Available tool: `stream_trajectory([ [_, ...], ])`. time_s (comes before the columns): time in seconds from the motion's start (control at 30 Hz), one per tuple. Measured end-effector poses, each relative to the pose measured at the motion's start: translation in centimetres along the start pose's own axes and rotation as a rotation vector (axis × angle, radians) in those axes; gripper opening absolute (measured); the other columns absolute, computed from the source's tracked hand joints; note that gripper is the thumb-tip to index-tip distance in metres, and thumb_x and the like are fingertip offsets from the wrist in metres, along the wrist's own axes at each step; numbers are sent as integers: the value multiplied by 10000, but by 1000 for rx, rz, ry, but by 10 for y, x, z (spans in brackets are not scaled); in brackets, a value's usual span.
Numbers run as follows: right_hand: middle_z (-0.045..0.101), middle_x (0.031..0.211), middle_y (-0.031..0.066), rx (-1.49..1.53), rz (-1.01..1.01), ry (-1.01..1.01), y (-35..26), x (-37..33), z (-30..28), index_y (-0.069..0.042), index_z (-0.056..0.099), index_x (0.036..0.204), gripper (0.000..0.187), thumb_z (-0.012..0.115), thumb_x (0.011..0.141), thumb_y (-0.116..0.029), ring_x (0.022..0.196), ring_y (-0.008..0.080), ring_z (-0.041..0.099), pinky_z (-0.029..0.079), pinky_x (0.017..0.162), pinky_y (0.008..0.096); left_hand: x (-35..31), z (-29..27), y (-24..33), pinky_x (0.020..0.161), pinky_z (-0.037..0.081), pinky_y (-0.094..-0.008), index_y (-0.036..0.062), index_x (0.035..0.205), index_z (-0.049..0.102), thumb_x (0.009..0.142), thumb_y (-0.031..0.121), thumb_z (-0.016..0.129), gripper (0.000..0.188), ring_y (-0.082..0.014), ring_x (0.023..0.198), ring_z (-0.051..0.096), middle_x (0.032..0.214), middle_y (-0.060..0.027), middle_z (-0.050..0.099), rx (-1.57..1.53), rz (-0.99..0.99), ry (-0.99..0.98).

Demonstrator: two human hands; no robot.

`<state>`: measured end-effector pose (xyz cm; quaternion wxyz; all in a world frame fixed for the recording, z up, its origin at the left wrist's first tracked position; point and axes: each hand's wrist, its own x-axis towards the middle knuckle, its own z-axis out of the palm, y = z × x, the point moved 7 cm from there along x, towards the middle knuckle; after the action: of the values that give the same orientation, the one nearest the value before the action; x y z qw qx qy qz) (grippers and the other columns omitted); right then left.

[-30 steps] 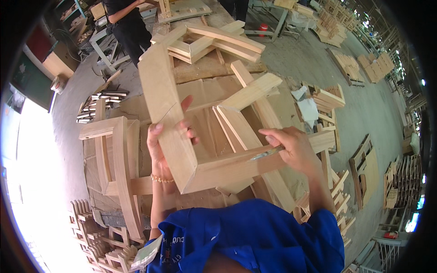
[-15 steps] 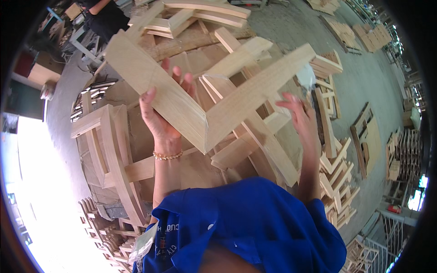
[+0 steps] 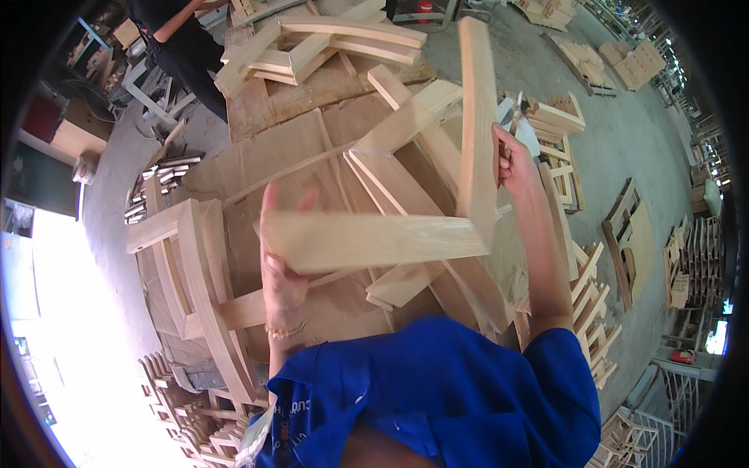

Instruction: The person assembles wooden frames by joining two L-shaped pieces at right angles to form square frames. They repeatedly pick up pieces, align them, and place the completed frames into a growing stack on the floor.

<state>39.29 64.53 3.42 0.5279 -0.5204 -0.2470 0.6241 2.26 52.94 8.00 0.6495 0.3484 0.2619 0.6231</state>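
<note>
I hold up an L-shaped wooden frame piece [image 3: 374,239], two pale boards joined at a corner near my body. My left hand [image 3: 282,292] is closed on the end of the crosswise board; its fingers are partly behind the wood and blurred. On the other side, my right hand [image 3: 515,162] grips the outer edge of the board that points away from me. Below the held piece, more joined wooden frames [image 3: 402,183] lie crossed over one another on a cardboard-covered worktable [image 3: 312,144]. Another wooden frame [image 3: 199,265] rests at the table's left side.
Curved frame parts [image 3: 355,35] lie at the table's far end, near a person in dark clothes [image 3: 183,51]. Stacked wooden parts [image 3: 589,312] stand along the right side, others [image 3: 187,413] at the lower left. A panel [image 3: 628,242] lies on the floor to the right.
The L-shaped piece has turned clockwise, its left board now crosswise and lower. My right hand has closed on the other board; before, it was off the wood. My left hand has moved down.
</note>
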Motion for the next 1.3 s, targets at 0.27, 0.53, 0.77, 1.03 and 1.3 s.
stream_trajectory([
  [0.27, 477, 612, -95, -376, 116, -247, 11, 56, 34, -119, 605, 994, 246, 640, 866, -326, 417, -18, 307, 200, 353, 146, -91, -35, -92, 1076, 309, -397, 59, 1426, 296, 818, 51, 646, 702, -335, 1297, 394, 1438, -186, 350, -84, -345, 29],
  [0.53, 528, 701, -50, -836, -2, -196, 1, 79, 12, -78, 594, 1018, 419, 659, 810, -436, 508, 45, 352, 235, 418, 231, -86, -18, -97, 1062, 305, -348, -16, 1366, 397, 828, 103, 654, 607, -227, 1266, 417, 1389, -158, 427, 393, -428, -83],
  [0.77, 598, 826, -1, -910, 31, -206, 11, 57, 17, -36, 616, 985, 617, 736, 688, -563, 574, 57, 403, 289, 464, 246, -71, -10, -104, 966, 398, -300, -35, 1292, 488, 830, 123, 637, 510, -202, 1126, 533, 1247, -140, 558, 813, -463, -142],
  [1.03, 560, 1262, 93, -478, -24, -513, 21, 45, 14, -81, 602, 1197, 649, 762, 701, -469, 1148, 201, 499, 410, 915, 354, -78, -3, -102, 919, 432, -319, -92, 1233, 508, 843, 195, 640, 502, -210, 1032, 570, 1145, -167, 600, 757, -366, -178],
  [1.3, 525, 731, -27, -167, -430, -19, -54, -128, -71, -108, 653, 961, 503, 768, 669, -502, 620, 89, 450, 327, 531, 248, -72, 42, -74, 920, 452, -326, -60, 1219, 531, 848, 216, 660, 480, -212, 1027, 580, 1143, -148, 603, 824, -180, -316],
])
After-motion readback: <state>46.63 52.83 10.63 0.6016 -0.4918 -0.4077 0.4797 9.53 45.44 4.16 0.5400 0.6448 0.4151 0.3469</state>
